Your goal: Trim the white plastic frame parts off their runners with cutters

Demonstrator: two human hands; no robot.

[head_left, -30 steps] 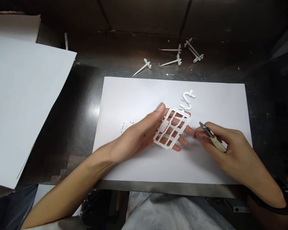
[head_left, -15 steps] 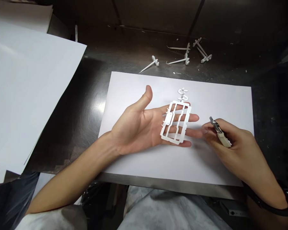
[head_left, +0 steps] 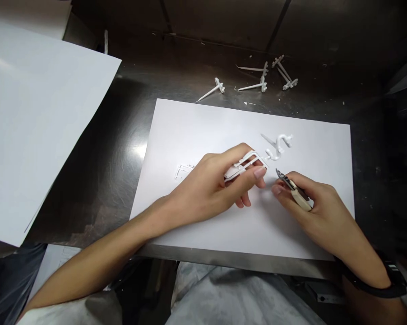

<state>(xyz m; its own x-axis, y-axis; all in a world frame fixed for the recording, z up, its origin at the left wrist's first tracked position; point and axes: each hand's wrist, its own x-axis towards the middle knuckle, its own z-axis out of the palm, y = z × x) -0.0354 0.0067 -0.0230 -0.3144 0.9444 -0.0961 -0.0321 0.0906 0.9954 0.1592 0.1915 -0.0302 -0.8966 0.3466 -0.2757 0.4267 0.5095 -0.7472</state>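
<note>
At ten o'clock lie white sheets (head_left: 48, 108). Further right, a second piece (head_left: 183, 170) rests on the paper (head_left: 190, 122). The left hand (head_left: 212, 185) grips the frame (head_left: 239, 168) between thumb and fingers, above the paper's centre. The runner (head_left: 278, 145) extends from the frame toward two o'clock. The cutter (head_left: 300, 198), gripped in the right hand (head_left: 320, 210), points to ten o'clock, near the runner, not touching. Probably this step is positioning; the next move calls for steady frame and accurate tip.

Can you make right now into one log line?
left hand: holds white frame; right hand: holds cream-handled tool; curvy piece: joined to frame; paper sheet: under both hands; white stemmed parts: beyond sheet
</note>
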